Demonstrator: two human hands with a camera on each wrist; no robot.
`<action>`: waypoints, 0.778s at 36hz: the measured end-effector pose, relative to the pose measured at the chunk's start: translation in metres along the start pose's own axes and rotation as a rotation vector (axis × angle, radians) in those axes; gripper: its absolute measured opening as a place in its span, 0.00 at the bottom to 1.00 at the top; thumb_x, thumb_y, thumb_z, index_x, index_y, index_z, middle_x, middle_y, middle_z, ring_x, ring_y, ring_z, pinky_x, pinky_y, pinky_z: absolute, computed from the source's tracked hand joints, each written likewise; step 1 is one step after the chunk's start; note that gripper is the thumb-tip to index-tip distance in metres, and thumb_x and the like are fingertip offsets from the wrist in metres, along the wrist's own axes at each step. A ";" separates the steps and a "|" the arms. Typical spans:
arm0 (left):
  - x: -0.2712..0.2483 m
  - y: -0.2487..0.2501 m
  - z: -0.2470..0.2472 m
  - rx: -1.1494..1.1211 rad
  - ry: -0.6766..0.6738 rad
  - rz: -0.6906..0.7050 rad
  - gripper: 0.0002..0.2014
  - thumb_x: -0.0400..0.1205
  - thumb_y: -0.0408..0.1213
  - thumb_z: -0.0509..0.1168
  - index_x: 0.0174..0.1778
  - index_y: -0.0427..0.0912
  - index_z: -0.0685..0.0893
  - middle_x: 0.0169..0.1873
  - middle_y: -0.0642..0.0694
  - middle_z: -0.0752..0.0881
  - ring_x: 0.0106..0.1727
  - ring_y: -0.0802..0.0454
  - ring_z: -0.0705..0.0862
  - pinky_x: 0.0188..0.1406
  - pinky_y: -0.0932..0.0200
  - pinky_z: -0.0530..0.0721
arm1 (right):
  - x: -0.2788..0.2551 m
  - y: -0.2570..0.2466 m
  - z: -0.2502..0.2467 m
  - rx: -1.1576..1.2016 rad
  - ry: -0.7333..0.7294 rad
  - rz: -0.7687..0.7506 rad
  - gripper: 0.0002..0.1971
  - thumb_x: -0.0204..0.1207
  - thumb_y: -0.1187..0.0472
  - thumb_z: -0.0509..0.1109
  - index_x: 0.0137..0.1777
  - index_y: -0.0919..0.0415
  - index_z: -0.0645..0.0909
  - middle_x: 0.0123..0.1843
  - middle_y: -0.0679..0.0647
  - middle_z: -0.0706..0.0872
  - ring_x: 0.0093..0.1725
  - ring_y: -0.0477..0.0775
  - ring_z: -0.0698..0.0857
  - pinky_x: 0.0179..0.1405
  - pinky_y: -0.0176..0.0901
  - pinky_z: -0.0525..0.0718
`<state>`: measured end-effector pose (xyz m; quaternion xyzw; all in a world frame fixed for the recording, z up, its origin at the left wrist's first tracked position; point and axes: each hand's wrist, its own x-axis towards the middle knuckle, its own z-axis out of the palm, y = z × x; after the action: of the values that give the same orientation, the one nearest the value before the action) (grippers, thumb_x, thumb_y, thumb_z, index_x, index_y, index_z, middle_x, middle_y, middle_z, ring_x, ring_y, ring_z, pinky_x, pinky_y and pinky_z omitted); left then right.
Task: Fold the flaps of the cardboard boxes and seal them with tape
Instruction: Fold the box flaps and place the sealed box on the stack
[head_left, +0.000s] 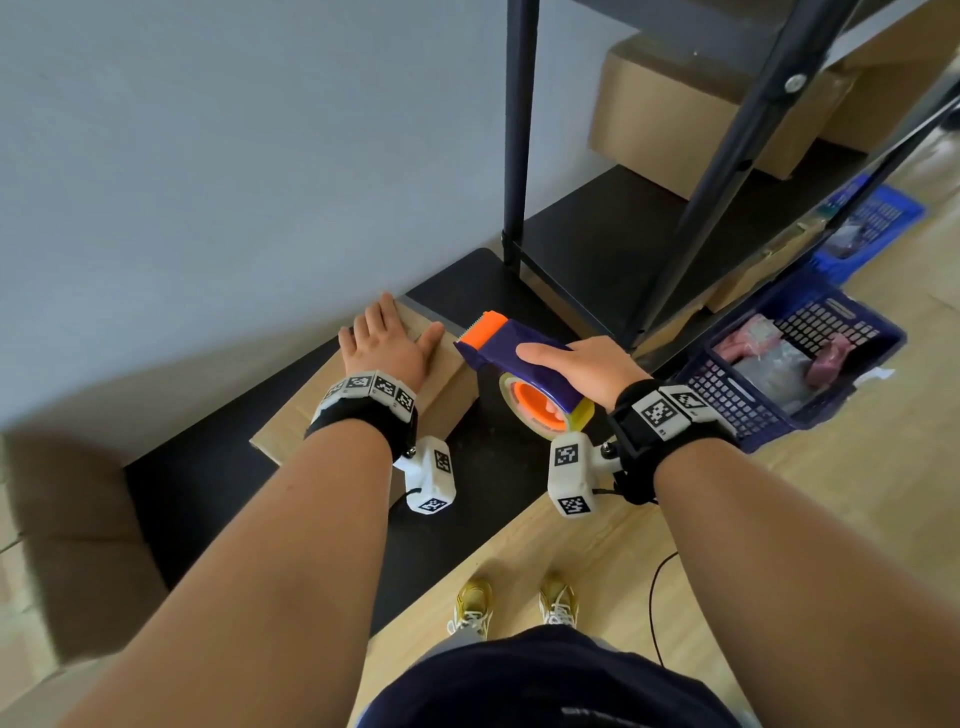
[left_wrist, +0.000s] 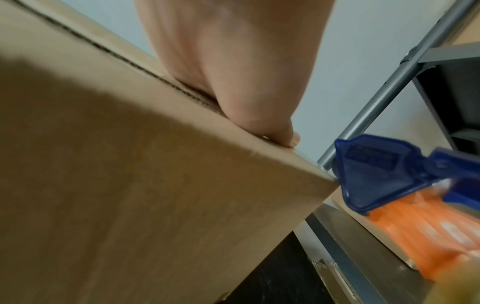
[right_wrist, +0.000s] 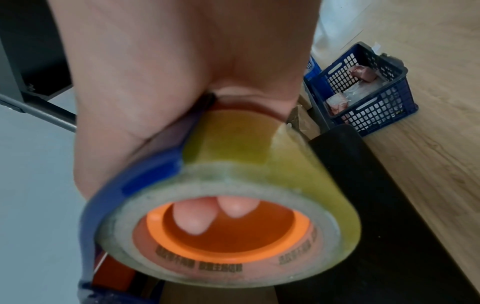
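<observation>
My left hand (head_left: 385, 347) lies flat, fingers (head_left: 375, 321) straight, pressing the top of the cardboard box (head_left: 441, 384) on the black tabletop (head_left: 208, 499) near the wall. My right hand (head_left: 587, 366) grips the tape dispenser (head_left: 524, 358) just right of the box, fingers (right_wrist: 192, 218) curled through the roll's orange core (right_wrist: 228, 240), cutter end pointing toward the box's right edge.
</observation>
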<state>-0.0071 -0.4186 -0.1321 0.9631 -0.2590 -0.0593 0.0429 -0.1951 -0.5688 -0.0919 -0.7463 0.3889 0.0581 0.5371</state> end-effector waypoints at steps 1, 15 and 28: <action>0.000 0.000 0.000 0.002 -0.004 -0.003 0.41 0.82 0.67 0.41 0.84 0.43 0.47 0.80 0.43 0.60 0.81 0.43 0.59 0.80 0.42 0.53 | 0.000 0.001 0.000 -0.002 0.001 0.002 0.30 0.73 0.33 0.70 0.44 0.65 0.85 0.44 0.63 0.90 0.43 0.56 0.88 0.47 0.44 0.81; 0.002 0.003 -0.003 -0.002 -0.067 -0.039 0.40 0.83 0.66 0.42 0.85 0.45 0.43 0.82 0.45 0.54 0.84 0.45 0.51 0.82 0.40 0.41 | -0.006 0.028 -0.015 0.026 -0.086 0.058 0.27 0.74 0.34 0.69 0.41 0.62 0.81 0.34 0.55 0.85 0.38 0.53 0.85 0.45 0.42 0.79; -0.003 0.009 -0.004 -0.019 -0.106 -0.066 0.40 0.84 0.64 0.40 0.84 0.41 0.37 0.84 0.44 0.41 0.84 0.46 0.39 0.82 0.41 0.39 | -0.002 0.026 -0.004 -0.027 0.002 0.082 0.29 0.71 0.34 0.73 0.46 0.65 0.85 0.41 0.61 0.90 0.44 0.57 0.89 0.48 0.45 0.84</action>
<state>-0.0136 -0.4250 -0.1265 0.9662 -0.2285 -0.1140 0.0361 -0.2146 -0.5742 -0.1087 -0.7369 0.4189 0.0848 0.5237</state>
